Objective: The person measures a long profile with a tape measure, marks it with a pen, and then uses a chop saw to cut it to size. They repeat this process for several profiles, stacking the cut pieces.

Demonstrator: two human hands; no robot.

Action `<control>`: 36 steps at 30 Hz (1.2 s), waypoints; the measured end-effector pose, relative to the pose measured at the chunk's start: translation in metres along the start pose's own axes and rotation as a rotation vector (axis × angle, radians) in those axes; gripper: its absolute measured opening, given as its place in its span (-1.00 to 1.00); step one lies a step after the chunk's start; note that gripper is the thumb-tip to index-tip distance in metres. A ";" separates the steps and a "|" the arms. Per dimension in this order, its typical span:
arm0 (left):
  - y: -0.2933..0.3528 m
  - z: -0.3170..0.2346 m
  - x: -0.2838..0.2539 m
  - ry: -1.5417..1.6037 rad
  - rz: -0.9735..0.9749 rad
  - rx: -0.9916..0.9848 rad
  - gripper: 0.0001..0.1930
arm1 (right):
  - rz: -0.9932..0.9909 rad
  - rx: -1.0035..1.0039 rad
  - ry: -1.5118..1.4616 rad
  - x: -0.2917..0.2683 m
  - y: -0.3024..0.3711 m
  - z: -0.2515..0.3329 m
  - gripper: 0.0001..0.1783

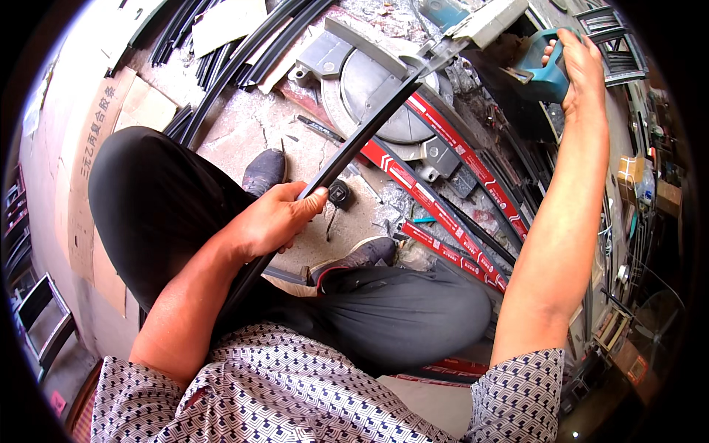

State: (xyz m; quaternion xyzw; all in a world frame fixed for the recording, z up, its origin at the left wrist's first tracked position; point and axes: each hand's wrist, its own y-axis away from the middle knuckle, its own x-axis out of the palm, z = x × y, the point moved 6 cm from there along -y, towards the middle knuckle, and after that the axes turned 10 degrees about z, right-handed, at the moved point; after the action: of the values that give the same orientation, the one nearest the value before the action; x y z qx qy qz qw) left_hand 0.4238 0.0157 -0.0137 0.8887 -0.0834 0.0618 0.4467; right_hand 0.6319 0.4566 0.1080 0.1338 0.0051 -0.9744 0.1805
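Observation:
My left hand [284,218] is wrapped round a long dark metal profile [362,136]. The profile runs from my lap up to a miter saw, its far end lying across the round grey saw table [367,85] near the fence. My right hand [582,68] grips the teal saw handle [545,70] at the upper right, its fingers curled through the loop. The saw head [491,22] reaches from the handle toward the profile's far end. How far the blade stands from the profile I cannot tell.
Red-labelled strips [436,199] lie right of and below the saw. A black tape measure [338,193] and a marker [319,127] rest on the floor by my shoes. Black profiles [266,52] are piled at the upper left, near flattened cardboard [96,184]. Shelves and boxes [631,170] line the right.

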 end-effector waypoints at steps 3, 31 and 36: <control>0.000 0.000 0.000 -0.005 0.007 0.014 -0.46 | -0.033 -0.023 -0.006 -0.008 -0.008 -0.009 -0.39; -0.002 0.001 -0.001 -0.011 -0.010 0.009 -0.44 | -0.141 -0.075 0.061 0.023 0.040 0.003 -0.43; -0.001 -0.002 -0.001 -0.018 0.000 -0.007 -0.48 | -0.124 -0.093 0.096 0.019 0.039 0.005 -0.36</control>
State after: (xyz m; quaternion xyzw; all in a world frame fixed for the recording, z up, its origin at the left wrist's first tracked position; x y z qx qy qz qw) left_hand 0.4227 0.0180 -0.0135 0.8875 -0.0879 0.0534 0.4492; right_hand 0.6272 0.4135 0.1094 0.1711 0.0672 -0.9749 0.1255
